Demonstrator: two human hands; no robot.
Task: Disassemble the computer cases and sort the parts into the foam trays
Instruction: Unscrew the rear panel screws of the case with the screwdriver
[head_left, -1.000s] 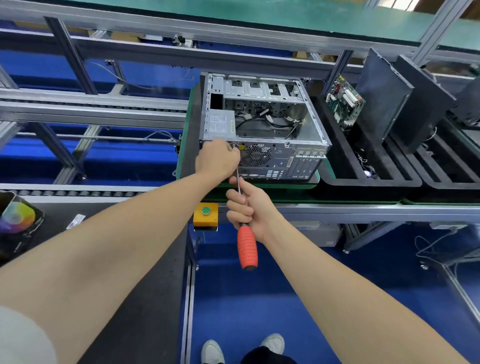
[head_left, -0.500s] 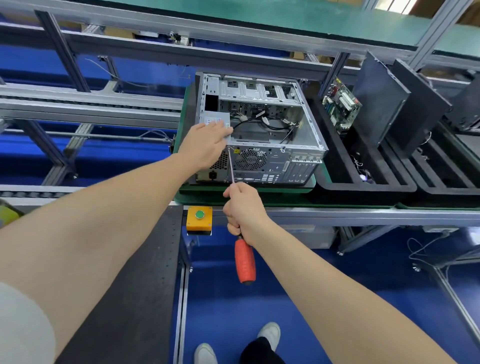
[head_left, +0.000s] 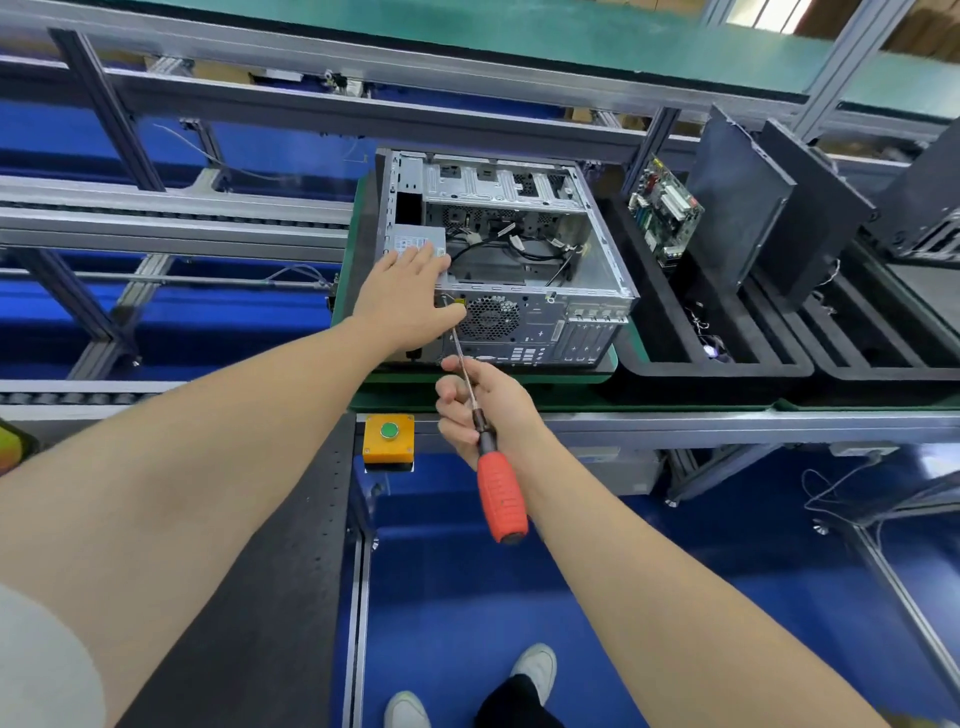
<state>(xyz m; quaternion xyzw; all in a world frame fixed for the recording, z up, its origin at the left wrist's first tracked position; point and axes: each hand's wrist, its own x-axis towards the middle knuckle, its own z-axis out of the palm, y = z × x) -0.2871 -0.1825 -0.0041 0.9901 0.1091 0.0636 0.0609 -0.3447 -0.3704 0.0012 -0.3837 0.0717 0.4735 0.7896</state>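
On green bench mat, centre: open grey steel computer case (head_left: 545, 332), open side up, rear fan grille toward the person. Left hand (head_left: 405, 301), fingers straight, rests flat on grey boxed power supply (head_left: 415, 240) inside the case. Right hand (head_left: 488, 410) grips red-handled screwdriver (head_left: 501, 493) around its shaft, tip at the rear panel beside the left thumb. Just right of case: black foam tray (head_left: 717, 371) holding upright green circuit board (head_left: 665, 208) and dark flat panels (head_left: 737, 197).
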